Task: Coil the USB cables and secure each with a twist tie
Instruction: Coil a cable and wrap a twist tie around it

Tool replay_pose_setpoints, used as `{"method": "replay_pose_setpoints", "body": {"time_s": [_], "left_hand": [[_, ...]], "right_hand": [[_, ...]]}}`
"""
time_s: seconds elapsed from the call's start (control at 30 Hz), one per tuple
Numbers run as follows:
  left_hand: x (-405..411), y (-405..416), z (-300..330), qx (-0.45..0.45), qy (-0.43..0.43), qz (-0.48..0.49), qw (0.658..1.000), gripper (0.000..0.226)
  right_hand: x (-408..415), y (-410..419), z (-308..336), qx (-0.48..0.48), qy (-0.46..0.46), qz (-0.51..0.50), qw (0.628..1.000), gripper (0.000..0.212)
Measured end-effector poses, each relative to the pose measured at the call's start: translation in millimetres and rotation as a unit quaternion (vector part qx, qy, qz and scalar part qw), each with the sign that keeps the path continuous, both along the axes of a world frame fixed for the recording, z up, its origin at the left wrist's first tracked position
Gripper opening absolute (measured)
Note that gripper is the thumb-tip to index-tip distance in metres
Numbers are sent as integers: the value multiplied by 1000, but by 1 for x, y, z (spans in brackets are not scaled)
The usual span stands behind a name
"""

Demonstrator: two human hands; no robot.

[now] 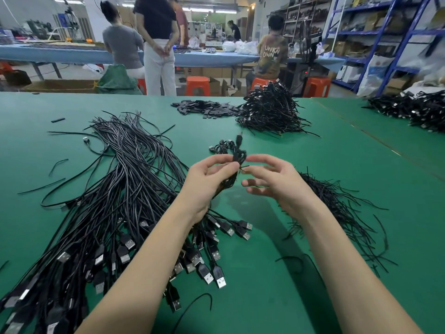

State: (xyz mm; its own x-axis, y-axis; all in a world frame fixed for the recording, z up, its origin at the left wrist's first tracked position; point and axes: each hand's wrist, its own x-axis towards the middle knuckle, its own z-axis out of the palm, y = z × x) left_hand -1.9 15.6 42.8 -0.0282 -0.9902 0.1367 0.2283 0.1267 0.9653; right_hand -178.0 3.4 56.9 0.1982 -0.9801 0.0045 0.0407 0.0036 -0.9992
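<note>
Coiled USB cable (234,156): held above the green table (277,297), gripped by left hand (207,179). Right hand (272,179): fingers loose, pinching twist tie (244,167). Loose cables (115,201) at 9 o'clock; twist ties (342,213) at 3; finished bundles (269,112) at 12.

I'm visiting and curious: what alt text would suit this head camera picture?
Two bare hands hold a coiled black cable above a green table; the left hand grips it, the right hand twists its tie. Loose USB cables lie left, twist ties right.
</note>
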Motion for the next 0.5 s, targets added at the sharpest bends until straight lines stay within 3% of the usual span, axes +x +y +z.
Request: {"method": "replay_pose_setpoints", "body": {"time_s": [0.07,0.17,0.3,0.5], "left_hand": [[-2,-2,0,76,89,-13,993,21],[0,-3,0,101,122,-35,987,26],[-2,-1,1,99,110,-52,988,35],[-6,-1,0,108,146,-65,981,24]], "right_hand": [[-2,1,0,-188,191,-44,962,23],[-1,2,-1,-342,277,-47,897,19],[0,1,-3,-396,319,-104,855,9],[0,-1,-11,-400,280,-104,866,3]]}}
